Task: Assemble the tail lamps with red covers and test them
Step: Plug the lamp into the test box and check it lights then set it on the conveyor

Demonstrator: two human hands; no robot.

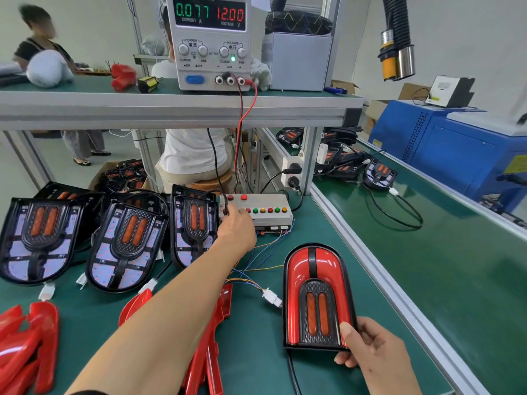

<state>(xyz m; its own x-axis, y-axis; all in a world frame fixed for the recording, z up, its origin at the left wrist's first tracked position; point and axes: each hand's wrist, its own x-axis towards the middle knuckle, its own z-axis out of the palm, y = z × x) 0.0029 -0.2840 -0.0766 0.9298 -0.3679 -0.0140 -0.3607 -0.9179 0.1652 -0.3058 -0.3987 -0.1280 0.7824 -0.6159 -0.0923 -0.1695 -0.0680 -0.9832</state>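
1. Head view: the left hand [235, 223] reaches forward across the bench [385, 323] to the test box [265, 209], its fingers curled down onto the box's left end by the row of coloured buttons; whether a fingertip presses a button or pinches the black cable there cannot be told, as the back of the hand hides it
2. The right hand [373, 354] grips the near right corner of the assembled tail lamp [316, 297], thumb laid on its face and fingers wrapped beneath, tilting the lamp up toward the camera
3. The lamp's long axis runs away from the person, rounded end far, flat end in the right hand; its red cover is on, and the two orange bars in the dark centre panel show no clear glow
4. A white connector [272, 297] sits just beside the lamp's left edge, with thin coloured wires leading back to the test box, so the lamp looks plugged in, and I judge the step in hand to be the test
5. The key relation: the box lies ahead and left of the lamp, nearer the left hand, while the right hand need only hold the lamp facing up
6. Uncovered lamp bases [125, 243] lean in a row at far left, loose red covers [28, 337] lie at near left
7. The power supply [209, 41] on the shelf above reads 0.077 current and 12.00 volts
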